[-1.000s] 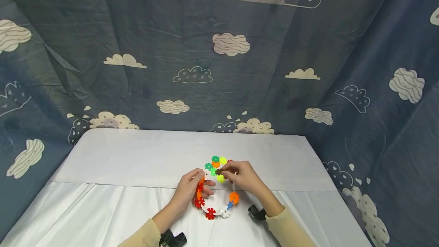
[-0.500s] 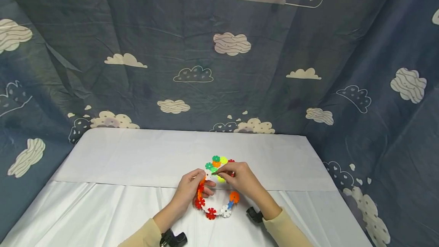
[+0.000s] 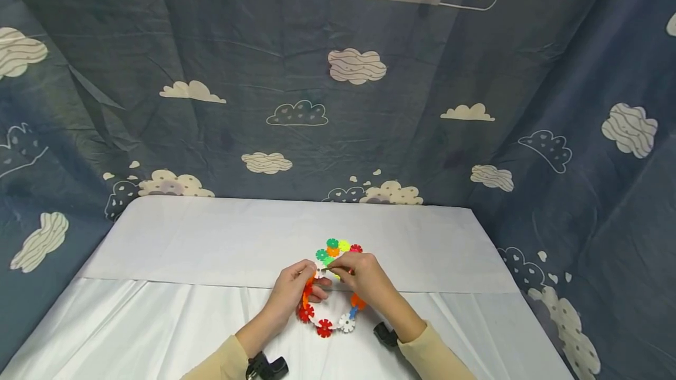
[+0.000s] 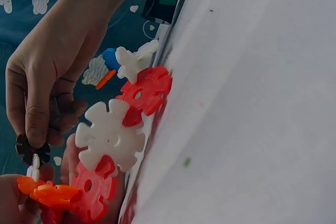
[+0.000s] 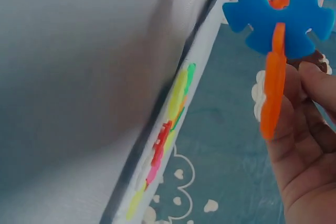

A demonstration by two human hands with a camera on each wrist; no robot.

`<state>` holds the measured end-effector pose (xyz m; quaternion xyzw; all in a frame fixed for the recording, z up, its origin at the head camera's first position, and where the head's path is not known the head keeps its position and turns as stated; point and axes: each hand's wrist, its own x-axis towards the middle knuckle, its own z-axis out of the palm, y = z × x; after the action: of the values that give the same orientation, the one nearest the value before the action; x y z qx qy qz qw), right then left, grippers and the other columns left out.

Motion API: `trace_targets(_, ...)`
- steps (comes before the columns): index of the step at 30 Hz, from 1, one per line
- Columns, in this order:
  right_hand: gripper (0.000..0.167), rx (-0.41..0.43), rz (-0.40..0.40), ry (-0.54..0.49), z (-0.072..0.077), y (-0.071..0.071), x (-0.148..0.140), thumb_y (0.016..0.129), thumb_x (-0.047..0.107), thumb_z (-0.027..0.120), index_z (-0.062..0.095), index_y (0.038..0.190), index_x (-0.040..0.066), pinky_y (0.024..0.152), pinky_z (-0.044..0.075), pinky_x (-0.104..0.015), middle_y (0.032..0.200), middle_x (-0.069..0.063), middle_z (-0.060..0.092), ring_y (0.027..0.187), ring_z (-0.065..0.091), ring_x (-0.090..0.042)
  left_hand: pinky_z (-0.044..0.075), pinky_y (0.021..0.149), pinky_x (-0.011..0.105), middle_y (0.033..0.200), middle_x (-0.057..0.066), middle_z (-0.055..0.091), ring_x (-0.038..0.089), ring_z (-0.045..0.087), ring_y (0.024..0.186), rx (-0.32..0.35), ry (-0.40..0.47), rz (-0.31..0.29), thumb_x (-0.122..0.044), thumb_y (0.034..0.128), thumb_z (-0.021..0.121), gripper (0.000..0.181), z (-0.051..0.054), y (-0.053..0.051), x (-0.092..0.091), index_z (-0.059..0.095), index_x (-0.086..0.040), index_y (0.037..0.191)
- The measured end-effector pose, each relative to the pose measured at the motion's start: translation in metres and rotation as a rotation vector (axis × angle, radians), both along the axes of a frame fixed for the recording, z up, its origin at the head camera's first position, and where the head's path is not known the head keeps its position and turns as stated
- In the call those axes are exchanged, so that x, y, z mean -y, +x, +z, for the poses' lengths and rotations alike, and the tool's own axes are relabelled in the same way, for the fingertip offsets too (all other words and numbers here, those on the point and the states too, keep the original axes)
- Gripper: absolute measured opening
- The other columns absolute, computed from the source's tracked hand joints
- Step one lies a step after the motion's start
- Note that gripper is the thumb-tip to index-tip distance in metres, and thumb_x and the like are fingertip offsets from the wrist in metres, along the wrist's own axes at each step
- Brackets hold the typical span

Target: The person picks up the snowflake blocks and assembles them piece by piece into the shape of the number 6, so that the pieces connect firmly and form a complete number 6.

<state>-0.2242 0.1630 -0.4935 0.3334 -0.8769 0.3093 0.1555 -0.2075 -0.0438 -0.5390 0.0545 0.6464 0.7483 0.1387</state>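
A chain of notched plastic discs hangs in a curve from my left hand (image 3: 291, 287), which pinches its upper end by a white disc (image 3: 319, 272). Red discs (image 3: 324, 328), a white disc (image 3: 347, 323), a blue disc (image 5: 278, 9) and an orange disc (image 5: 274, 95) follow along it. My right hand (image 3: 367, 279) pinches a dark brown disc (image 4: 32, 149) between thumb and fingers. In the left wrist view the brown disc meets the edge of the small white disc (image 4: 33, 167); whether they are joined I cannot tell.
Loose discs, among them a green one (image 3: 332, 243), a yellow one (image 3: 344, 246) and a red one (image 3: 356, 248), lie on the white-covered table (image 3: 211, 245) beyond my hands. A dark cloth with cloud prints (image 3: 227, 34) hangs behind and at both sides.
My right hand has moved left and slightly down with the brown disc, to the white disc in my left hand. The left hand has hardly moved.
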Motion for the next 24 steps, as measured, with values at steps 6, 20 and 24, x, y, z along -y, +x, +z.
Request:
trace_targets(6, 0.016, 0.074, -0.002, 0.018, -0.001, -0.001, 0.002, 0.091, 0.006, 0.083, 0.083, 0.105, 0.014, 0.074, 0.062, -0.022, 0.098, 0.002, 0.082, 0.082, 0.071, -0.008, 0.063, 0.07, 0.027, 0.095, 0.009, 0.078, 0.013, 0.074, 0.073, 0.031, 0.05, -0.043, -0.019, 0.1152, 0.038, 0.031, 0.001, 0.0, -0.001, 0.06, 0.001, 0.122)
trace_targets(20, 0.024, 0.384, -0.236, 0.004, 0.024, -0.023, -0.054, 0.101, 0.013, 0.072, 0.077, 0.124, 0.008, 0.064, 0.054, -0.023, 0.098, -0.009, 0.079, 0.073, 0.07, -0.025, 0.058, 0.058, 0.023, 0.085, 0.0, 0.05, 0.011, 0.053, 0.066, 0.043, 0.037, 0.043, -0.029, 0.1165, 0.038, 0.039, 0.005, 0.001, -0.005, 0.053, -0.003, 0.141)
trace_targets(24, 0.022, 0.555, -0.392, 0.219, 0.029, -0.031, -0.081, 0.098, 0.023, 0.078, 0.078, 0.118, 0.013, 0.063, 0.051, -0.028, 0.092, -0.004, 0.074, 0.069, 0.063, -0.018, 0.059, 0.056, 0.024, 0.084, 0.0, 0.051, 0.011, 0.055, 0.067, 0.048, 0.027, 0.061, -0.029, 0.1151, 0.044, 0.036, 0.005, 0.002, -0.005, 0.05, -0.004, 0.141)
